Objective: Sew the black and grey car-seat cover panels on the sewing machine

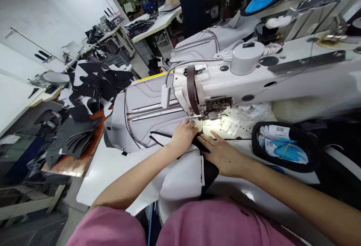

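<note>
Hands work side by side under the arm of a white sewing machine (214,80), with a panelled grey fabric piece (158,88) spread across the white worktop (109,171). The left hand (184,136) rests with bent fingers on the fabric, its fingertips at a small pale piece (198,125) just beside the lit needle area; whether it pinches anything, one cannot tell. The right hand (221,156) lies open, fingers stretched out over black fabric (211,172), close to its partner, with only a narrow gap between the two.

The grey piece runs from beneath the machine toward the left, its dark-trimmed end stopping short of the worktop's left edge, where a broad strip of white surface shows. Nearer the wearer, a pale fold (183,178) bulges toward the pink shirt (214,223), leaving little room at the near edge. On the right, an oval black-rimmed container (255,152) of labels (278,135) sits just beyond the right forearm, limiting space on that side.

Floor shows between the worktop and a brown table (84,163) at left, which carries dark cut pieces (75,137) reaching its edges. At the far side, a co-worker (191,2) in dark clothing stands at another worktop (158,30), well apart.
</note>
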Tool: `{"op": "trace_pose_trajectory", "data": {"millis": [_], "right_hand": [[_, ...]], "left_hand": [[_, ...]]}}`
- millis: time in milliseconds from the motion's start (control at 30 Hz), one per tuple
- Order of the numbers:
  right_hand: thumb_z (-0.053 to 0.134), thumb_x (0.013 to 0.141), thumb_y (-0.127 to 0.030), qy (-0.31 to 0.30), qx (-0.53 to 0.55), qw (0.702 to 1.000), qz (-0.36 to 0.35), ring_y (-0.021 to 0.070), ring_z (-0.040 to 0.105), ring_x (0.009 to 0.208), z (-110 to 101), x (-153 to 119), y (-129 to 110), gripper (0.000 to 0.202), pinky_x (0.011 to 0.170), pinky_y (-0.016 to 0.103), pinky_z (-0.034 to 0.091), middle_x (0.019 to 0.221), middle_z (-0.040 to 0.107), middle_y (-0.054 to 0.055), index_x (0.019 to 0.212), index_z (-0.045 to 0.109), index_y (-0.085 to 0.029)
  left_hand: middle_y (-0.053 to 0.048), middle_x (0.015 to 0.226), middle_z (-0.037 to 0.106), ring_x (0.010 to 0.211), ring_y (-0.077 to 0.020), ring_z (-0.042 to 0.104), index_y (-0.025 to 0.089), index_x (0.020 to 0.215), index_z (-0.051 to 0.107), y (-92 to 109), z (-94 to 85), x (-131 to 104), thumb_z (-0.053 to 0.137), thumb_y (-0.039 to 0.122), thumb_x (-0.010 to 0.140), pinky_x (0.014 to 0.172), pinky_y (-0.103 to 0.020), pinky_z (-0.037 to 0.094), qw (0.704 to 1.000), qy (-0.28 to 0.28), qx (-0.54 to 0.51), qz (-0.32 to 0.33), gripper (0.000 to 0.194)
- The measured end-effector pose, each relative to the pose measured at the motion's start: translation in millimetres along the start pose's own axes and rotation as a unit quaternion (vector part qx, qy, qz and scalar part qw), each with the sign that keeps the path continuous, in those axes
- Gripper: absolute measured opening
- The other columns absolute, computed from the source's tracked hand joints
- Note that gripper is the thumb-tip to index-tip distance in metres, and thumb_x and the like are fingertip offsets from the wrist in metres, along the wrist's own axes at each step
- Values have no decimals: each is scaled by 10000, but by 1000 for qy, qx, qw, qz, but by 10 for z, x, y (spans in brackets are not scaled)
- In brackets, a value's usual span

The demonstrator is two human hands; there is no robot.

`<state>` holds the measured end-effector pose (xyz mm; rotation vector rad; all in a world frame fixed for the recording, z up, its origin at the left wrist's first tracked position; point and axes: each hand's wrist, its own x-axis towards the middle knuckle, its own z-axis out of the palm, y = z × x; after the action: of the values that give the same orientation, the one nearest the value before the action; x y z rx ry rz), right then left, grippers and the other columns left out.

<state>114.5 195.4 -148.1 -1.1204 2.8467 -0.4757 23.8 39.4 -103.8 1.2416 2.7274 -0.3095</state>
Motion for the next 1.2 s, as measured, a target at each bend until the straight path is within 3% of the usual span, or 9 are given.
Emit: {"op": "trace_pose_trajectory", "data": {"millis": [233, 433, 667, 767, 867, 933, 1000, 1100, 1200], "right_hand": [[518, 842, -290, 17, 49, 998, 37, 271, 374, 1330, -71, 15, 62, 398, 1138, 513, 134, 1410, 448, 158, 1224, 601, -211], [540, 810, -254, 49, 19, 998, 33, 275, 377, 1307, -87, 105, 208, 419, 1088, 492, 240, 1383, 459, 170, 1216, 589, -162], [511, 765, -137, 80, -53, 994, 42, 292, 431, 1221, -50, 206, 251, 418, 960, 437, 358, 1286, 517, 193, 1174, 592, -103], [547, 742, -151, 86, -59, 994, 22, 314, 413, 1224, -10, 214, 267, 426, 954, 445, 364, 1288, 505, 208, 1157, 603, -75], [576, 762, -228, 91, -15, 996, -12, 334, 389, 1235, -4, 209, 306, 271, 961, 460, 366, 1316, 477, 197, 986, 679, -115], [573, 787, -279, 93, 31, 995, -26, 325, 391, 1227, -38, 211, 333, 212, 964, 453, 375, 1321, 469, 179, 887, 697, -138], [568, 795, -288, 100, 67, 992, -32, 306, 404, 1208, -94, 220, 351, 216, 971, 453, 382, 1308, 473, 165, 893, 702, -148], [565, 787, -270, 101, 83, 991, -34, 299, 407, 1204, -154, 228, 336, 246, 991, 478, 373, 1262, 500, 163, 952, 703, -152], [594, 751, -308, 73, 34, 996, -30, 348, 342, 1274, -89, 211, 243, 298, 1028, 504, 330, 1241, 519, 198, 944, 711, -113]], "left_hand": [[-91, 1020, 587, 945, -231, 502, 164, 1110, 598, -84, -94, 13, 377, 182, 938, 772, -334, 445, 996, -55, 24, 64, 281], [-108, 970, 636, 949, -221, 576, 134, 981, 632, -73, -136, 236, 430, 104, 899, 812, -322, 453, 996, -76, 24, 50, 221], [-156, 984, 662, 887, -230, 624, 79, 989, 642, 6, -65, 366, 432, 35, 862, 751, -323, 470, 995, -88, 49, 12, 250], [-134, 997, 656, 927, -224, 602, 107, 1007, 640, -26, -68, 274, 427, 66, 877, 797, -323, 468, 998, -48, 27, -14, 253], [-135, 1052, 624, 1024, -267, 552, 159, 1046, 631, -138, -105, 126, 437, 123, 884, 835, -380, 454, 993, 31, 47, -104, 255], [-136, 1063, 610, 1039, -281, 535, 183, 1025, 635, -211, -148, 52, 444, 139, 883, 815, -398, 450, 986, 32, 69, -148, 242], [-126, 1065, 611, 1029, -264, 538, 192, 1075, 615, -242, -204, 21, 421, 144, 901, 792, -378, 450, 991, -1, 79, -105, 264], [-115, 1077, 618, 994, -241, 561, 176, 1172, 558, -187, -322, 47, 379, 141, 923, 746, -338, 454, 994, -58, 84, 35, 308], [-137, 1081, 624, 961, -247, 598, 125, 1126, 574, -69, -459, 120, 394, 110, 895, 712, -317, 462, 987, -122, 88, 58, 294]]}}
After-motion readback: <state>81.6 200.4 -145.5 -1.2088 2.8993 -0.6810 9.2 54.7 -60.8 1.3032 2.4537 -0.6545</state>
